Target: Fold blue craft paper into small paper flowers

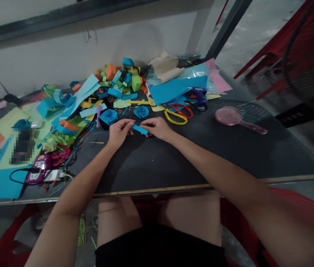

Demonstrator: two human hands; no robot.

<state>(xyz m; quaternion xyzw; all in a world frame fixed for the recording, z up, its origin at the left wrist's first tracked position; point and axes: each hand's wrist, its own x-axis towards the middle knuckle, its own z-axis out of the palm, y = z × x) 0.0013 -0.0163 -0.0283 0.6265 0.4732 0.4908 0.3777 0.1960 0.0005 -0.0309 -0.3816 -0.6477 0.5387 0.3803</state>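
Observation:
Between my two hands is a small blue paper strip (140, 129), held just above the dark table. My left hand (120, 130) pinches its left end with thumb and fingers. At the strip's right end, my right hand (158, 128) is closed on it in the same way. Just behind the hands sit two blue folded paper pieces, a larger one (109, 116) at the left and a smaller one (141, 111) near the middle. Scissors with yellow and red handles (177, 114) lie beyond my right hand.
A heap of coloured paper pieces (123, 79) stands against the wall. Blue sheets (170, 90) and a blue glue gun (200, 96) lie right of it. A pink hairbrush (230, 115) is at the right. A purple device (39, 167) with cables lies left, near the table's front edge (151, 191).

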